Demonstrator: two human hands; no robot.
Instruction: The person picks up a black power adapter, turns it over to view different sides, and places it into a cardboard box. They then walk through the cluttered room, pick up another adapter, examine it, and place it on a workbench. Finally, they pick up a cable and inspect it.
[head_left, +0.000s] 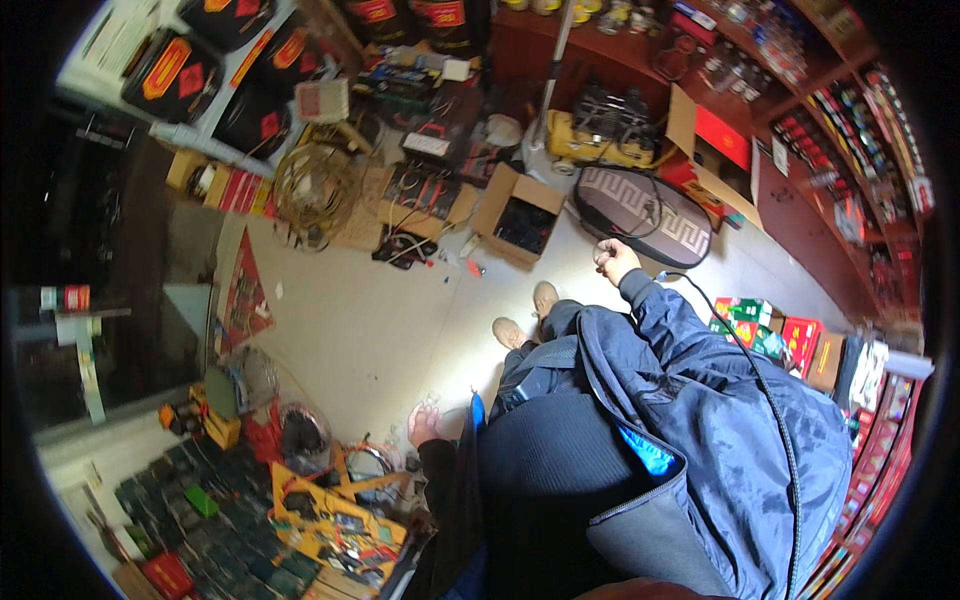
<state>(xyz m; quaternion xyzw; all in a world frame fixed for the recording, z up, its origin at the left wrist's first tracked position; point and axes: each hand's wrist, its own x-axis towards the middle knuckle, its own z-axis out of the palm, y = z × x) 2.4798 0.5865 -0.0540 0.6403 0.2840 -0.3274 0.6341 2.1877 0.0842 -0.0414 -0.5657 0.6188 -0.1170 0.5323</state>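
My right hand (617, 262) is held out ahead, its fingers curled together round something small that I cannot make out. Beneath and beyond it lies a dark oval pad with a pale key-pattern border (645, 205). A thin black cord (735, 340) runs past my right sleeve. Lower on the left, my left hand (424, 428) has its fingers bent inward, with a small pale or clear bit at the tips too small to name. That hand is nearest a workbench corner with a yellow tool tray (340, 520) full of hand tools.
An open cardboard box (515, 215) holds dark contents. Beside it are a battery-like case (425, 190), a coiled hose (315, 190) and a yellow air compressor (605, 130). Red shelves (825, 205) with bottles line the right. My shoes (525, 315) stand on the pale floor (350, 330).
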